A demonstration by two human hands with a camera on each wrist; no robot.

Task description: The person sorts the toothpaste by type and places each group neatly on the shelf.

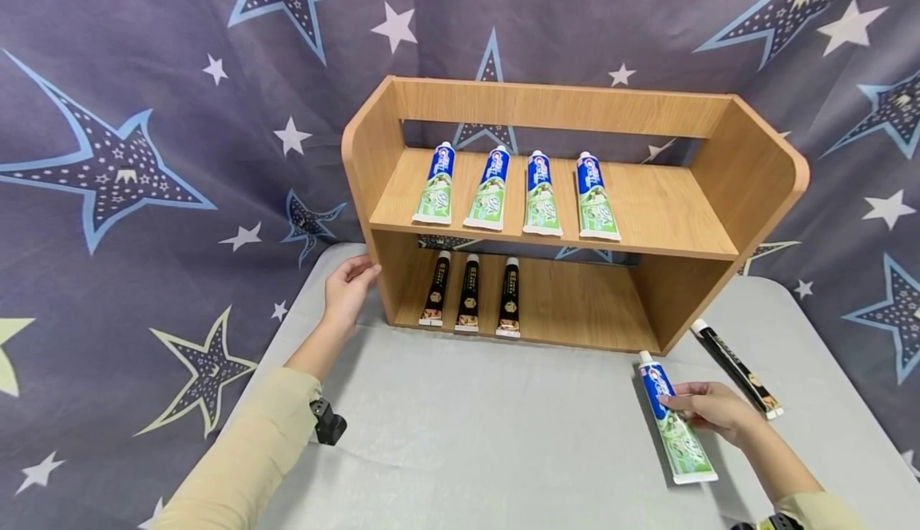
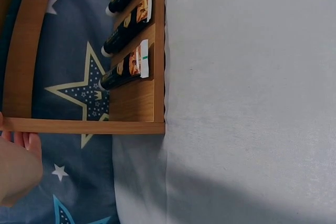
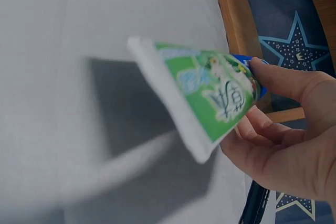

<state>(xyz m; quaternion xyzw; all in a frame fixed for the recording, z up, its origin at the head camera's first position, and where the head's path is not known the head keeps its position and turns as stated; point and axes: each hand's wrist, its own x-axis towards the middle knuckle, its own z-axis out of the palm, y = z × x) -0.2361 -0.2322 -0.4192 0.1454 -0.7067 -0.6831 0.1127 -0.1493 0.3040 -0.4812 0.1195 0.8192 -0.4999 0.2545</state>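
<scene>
My right hand (image 1: pixel 711 409) grips a blue, green and white toothpaste tube (image 1: pixel 676 426) by its side, just above the table at the shelf's front right. In the right wrist view, the tube's white crimped end (image 3: pixel 173 106) points toward the camera, thumb on top and fingers beneath. At the far left, my left hand (image 1: pixel 348 290) holds the edge of the wooden shelf's left side panel (image 1: pixel 370 195); its thumb is mostly out of the left wrist view. Several matching tubes (image 1: pixel 487 191) lie in a row on the upper board. Three black toothpaste tubes (image 1: pixel 470 294) lie on the lower board.
Another black tube (image 1: pixel 736 370) lies on the table right of the shelf, beside my right hand. A grey-white cloth (image 1: pixel 467 434) covers the table. Behind hangs a star-patterned curtain (image 1: pixel 561 19). Bare wood (image 1: pixel 654 195) shows at the upper board's right.
</scene>
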